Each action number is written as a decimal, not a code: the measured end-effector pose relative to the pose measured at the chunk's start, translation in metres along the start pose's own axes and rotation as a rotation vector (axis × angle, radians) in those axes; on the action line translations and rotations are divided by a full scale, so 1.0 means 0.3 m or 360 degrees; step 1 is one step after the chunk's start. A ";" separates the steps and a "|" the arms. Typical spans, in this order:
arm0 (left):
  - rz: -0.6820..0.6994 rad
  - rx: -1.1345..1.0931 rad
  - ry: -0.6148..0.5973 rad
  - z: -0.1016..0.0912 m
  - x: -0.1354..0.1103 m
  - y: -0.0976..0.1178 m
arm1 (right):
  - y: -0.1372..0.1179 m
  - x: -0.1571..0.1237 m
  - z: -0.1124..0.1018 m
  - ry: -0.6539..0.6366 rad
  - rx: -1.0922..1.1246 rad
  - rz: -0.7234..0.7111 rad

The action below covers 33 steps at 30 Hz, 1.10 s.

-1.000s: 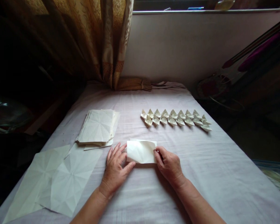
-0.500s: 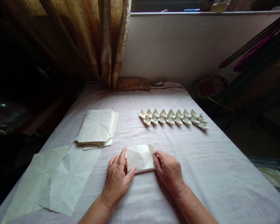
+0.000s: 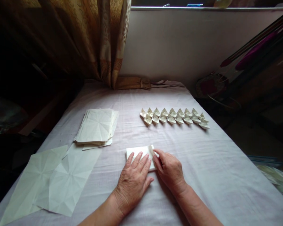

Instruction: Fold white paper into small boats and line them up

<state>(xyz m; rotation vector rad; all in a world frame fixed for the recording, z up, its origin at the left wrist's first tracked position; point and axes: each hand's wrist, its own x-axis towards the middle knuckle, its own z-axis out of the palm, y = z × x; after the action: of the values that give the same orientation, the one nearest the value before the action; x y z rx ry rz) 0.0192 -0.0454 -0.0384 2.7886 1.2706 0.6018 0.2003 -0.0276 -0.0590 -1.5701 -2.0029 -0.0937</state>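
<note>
A small folded white sheet of paper (image 3: 138, 150) lies on the cloth in front of me, and its left edge shows more than one layer. My left hand (image 3: 136, 179) rests flat across it, palm down, with the fingers stretched out and slightly apart. At the right end, my right hand (image 3: 168, 168) pinches the paper's edge between thumb and bent fingers. That edge curls up a little there. Part of the sheet is covered by the left fingers.
A stack of creased paper (image 3: 94, 125) stands at the left. Nearer me lie loose creased sheets (image 3: 66, 182), overlapping. Two rows of small pointed folded-paper pieces (image 3: 172, 116) sit at the back right. A pale cloth (image 3: 217, 175) covers the table; a gold curtain (image 3: 106, 40) hangs behind.
My left hand has moved right, from the paper's left edge to lying flat on top. The creased upper face has flattened down. My right hand stays at the right edge.
</note>
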 end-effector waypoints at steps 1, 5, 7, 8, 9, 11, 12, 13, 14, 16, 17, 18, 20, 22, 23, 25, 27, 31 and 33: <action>0.0003 0.0007 -0.0031 0.005 -0.004 -0.004 | 0.000 0.002 -0.001 0.0019 0.0007 -0.0005; -0.0001 0.0045 -0.0094 0.014 -0.022 -0.012 | -0.003 0.009 -0.004 0.0070 -0.0006 -0.0014; -0.0014 0.0064 -0.0108 0.016 -0.027 -0.007 | -0.005 0.011 -0.006 0.0075 -0.0001 -0.0008; -0.0016 0.0069 -0.0108 0.017 -0.027 -0.004 | -0.005 0.011 -0.007 0.0077 0.0006 -0.0007; -0.0013 0.0072 -0.0103 0.017 -0.027 -0.002 | -0.005 0.011 -0.008 0.0079 0.0015 -0.0008; -0.0009 0.0082 -0.0072 0.015 -0.023 -0.004 | -0.004 0.010 -0.009 0.0090 0.0060 -0.0015; -0.0021 0.0094 -0.0042 0.013 -0.021 -0.010 | -0.003 0.009 -0.010 0.0093 0.0105 -0.0016; -0.0051 0.0111 -0.0002 0.009 -0.018 -0.019 | -0.001 0.009 -0.010 0.0099 0.0162 -0.0008; -0.0101 0.0133 0.0044 0.006 -0.017 -0.032 | 0.000 0.008 -0.010 0.0110 0.0223 0.0012; -0.0246 0.0178 0.0147 -0.001 -0.018 -0.063 | 0.002 0.008 -0.010 0.0158 0.0339 0.0083; -0.0317 0.0201 0.0192 -0.005 -0.022 -0.079 | 0.002 0.008 -0.010 0.0189 0.0396 0.0131; -0.0363 0.0216 0.0228 -0.007 -0.026 -0.092 | 0.001 0.007 -0.010 0.0223 0.0458 0.0190; -0.0414 0.0192 0.0292 -0.012 -0.040 -0.110 | -0.003 0.005 -0.010 0.0282 0.0617 0.0322; -0.0458 0.0095 0.0371 -0.018 -0.054 -0.114 | -0.007 -0.001 -0.013 0.0307 0.0781 0.0449; -0.0485 0.0030 0.0419 -0.021 -0.060 -0.112 | -0.009 -0.006 -0.015 0.0296 0.0852 0.0499; -0.0521 -0.0114 0.0485 -0.031 -0.069 -0.106 | -0.010 -0.018 -0.022 0.0206 0.0983 0.0546; -0.0543 -0.0242 0.0458 -0.043 -0.074 -0.104 | -0.007 -0.031 -0.031 0.0073 0.1092 0.0523; -0.0583 -0.0397 0.0227 -0.060 -0.089 -0.110 | 0.000 -0.047 -0.048 -0.0053 0.1028 0.0399; -0.0582 -0.0397 0.0201 -0.059 -0.098 -0.112 | 0.001 -0.047 -0.053 -0.0058 0.0854 0.0376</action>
<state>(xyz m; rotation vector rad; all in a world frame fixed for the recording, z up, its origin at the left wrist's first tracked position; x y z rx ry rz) -0.0287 -0.0470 -0.0378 2.2750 1.5547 0.8488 0.2087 -0.0462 -0.0529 -1.4360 -1.6632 0.5243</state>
